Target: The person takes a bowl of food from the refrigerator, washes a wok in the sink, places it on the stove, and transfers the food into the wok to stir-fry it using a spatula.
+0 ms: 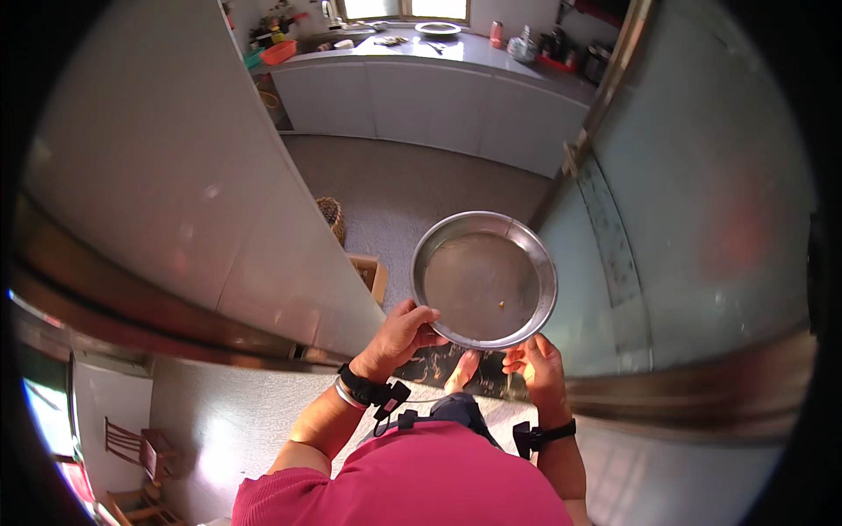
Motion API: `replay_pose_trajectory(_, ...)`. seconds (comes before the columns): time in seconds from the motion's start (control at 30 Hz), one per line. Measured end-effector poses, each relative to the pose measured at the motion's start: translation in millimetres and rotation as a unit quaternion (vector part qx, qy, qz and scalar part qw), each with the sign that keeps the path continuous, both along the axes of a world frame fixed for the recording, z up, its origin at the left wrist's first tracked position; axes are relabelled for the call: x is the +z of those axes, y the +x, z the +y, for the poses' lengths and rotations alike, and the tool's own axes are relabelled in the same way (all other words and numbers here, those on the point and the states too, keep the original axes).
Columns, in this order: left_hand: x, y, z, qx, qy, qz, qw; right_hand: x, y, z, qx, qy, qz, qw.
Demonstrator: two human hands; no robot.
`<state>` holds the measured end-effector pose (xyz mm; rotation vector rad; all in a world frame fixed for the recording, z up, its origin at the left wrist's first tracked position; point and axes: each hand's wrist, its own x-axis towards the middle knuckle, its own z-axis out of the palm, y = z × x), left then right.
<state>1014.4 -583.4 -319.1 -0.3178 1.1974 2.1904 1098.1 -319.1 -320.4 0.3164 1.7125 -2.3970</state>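
Observation:
A round, shallow metal pan [482, 283] is held out in front of me, its inside facing up. One small yellowish bit [502, 304] lies on its bottom. My left hand [406, 332] grips the lower left of the rim, thumb on top and fingers underneath. At the lower right, my right hand [536, 368] has its fingertips at the rim and its other fingers curled. Both wrists carry black straps with small devices. My bare foot [462, 371] shows under the pan, over a dark patterned threshold [427, 369].
A glossy pale panel [217, 197] on my left and a glass door [691, 217] on my right flank the doorway. Beyond runs a kitchen counter [395, 56] with a white plate [438, 28]. A woven basket [331, 217] and cardboard box [375, 276] stand low on the left. Behind is a wooden chair [148, 454].

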Motion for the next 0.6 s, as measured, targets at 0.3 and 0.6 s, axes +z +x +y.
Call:
replay_pose_trajectory(0.3,-20,-88,37,0.124,-0.056,0.076,0.988,-24,-160,40,0.114,-0.029,-0.017,0.993)
replay_pose_trajectory(0.6,-41,-187,19,0.192,-0.072,0.083,0.975,-49,-317,25,0.206,-0.014,-0.069,0.976)
